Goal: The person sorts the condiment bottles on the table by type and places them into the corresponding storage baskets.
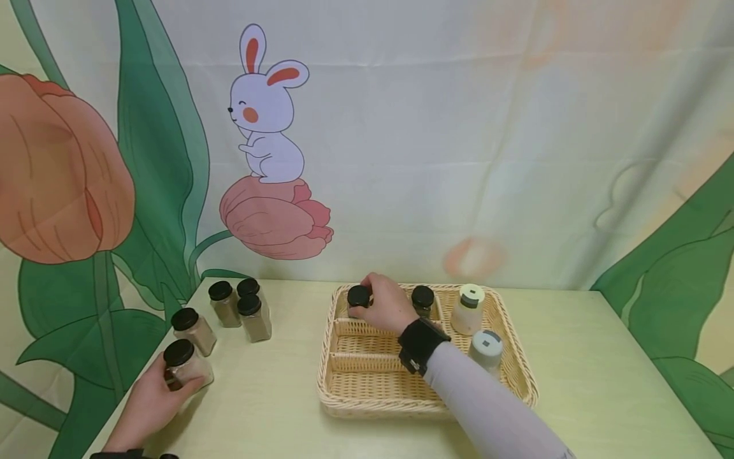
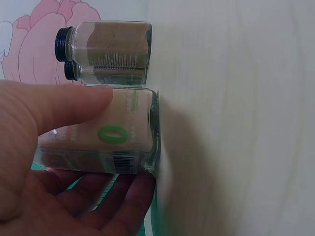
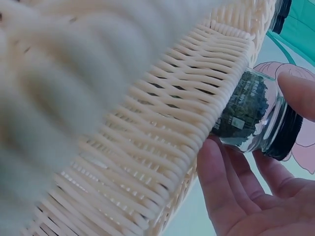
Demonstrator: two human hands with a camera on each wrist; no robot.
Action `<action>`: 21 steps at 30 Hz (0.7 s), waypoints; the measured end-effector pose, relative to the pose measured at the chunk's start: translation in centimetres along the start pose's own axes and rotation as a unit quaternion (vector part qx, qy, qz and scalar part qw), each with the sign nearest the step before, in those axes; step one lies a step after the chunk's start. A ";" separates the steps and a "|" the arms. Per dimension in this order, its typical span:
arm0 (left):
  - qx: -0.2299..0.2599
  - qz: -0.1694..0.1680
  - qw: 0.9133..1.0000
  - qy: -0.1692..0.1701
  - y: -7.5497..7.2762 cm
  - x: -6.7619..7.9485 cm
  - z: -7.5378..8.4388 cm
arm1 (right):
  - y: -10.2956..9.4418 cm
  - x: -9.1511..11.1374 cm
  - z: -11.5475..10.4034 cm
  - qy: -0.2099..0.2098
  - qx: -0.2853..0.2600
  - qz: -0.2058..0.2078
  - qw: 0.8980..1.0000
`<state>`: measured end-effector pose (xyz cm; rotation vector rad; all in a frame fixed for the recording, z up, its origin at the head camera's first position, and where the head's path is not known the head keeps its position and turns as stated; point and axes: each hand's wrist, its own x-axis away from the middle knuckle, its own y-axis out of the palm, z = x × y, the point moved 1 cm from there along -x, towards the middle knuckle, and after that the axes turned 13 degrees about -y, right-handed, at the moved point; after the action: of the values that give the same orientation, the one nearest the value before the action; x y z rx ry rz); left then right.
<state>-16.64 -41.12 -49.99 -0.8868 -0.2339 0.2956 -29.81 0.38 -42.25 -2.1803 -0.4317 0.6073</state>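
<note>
My left hand (image 1: 148,400) holds a square glass spice jar (image 2: 115,140) of pale powder by its sides, thumb across one face and fingers on the other. This black-lidded jar stands on the table at the left. In the back left compartment of the wicker basket (image 1: 373,405), my right hand (image 1: 390,307) grips another spice jar (image 3: 243,110) near its black lid. Dark dried flakes fill that one, and the divider hides its lower part. Just right of this hand, a further black-lidded jar (image 1: 423,299) sits in the basket.
Behind the left hand stand several powder jars, among them a near one (image 1: 197,331) and a brown one (image 1: 255,322). On the basket's right side are a cream-topped container (image 1: 467,315) and a grey-topped one (image 1: 487,347). A printed curtain (image 1: 401,159) hangs behind the table.
</note>
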 end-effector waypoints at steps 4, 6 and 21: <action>-0.004 0.003 1.000 0.004 0.0 -0.1 -0.2 | -0.3 0.1 -0.3 0.004 -0.002 0.000 1.000; -0.005 0.003 1.000 0.006 0.0 -0.1 -0.2 | -0.4 0.2 -0.4 0.007 -0.004 0.001 1.000; -0.008 0.001 1.000 0.002 -0.1 -0.1 -0.1 | -1.4 1.1 -0.8 0.004 -0.021 -0.001 1.000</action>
<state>-16.67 -41.31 -49.96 -0.9040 -0.2317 0.2929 -28.61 1.32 -41.04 -2.2222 -0.4450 0.5925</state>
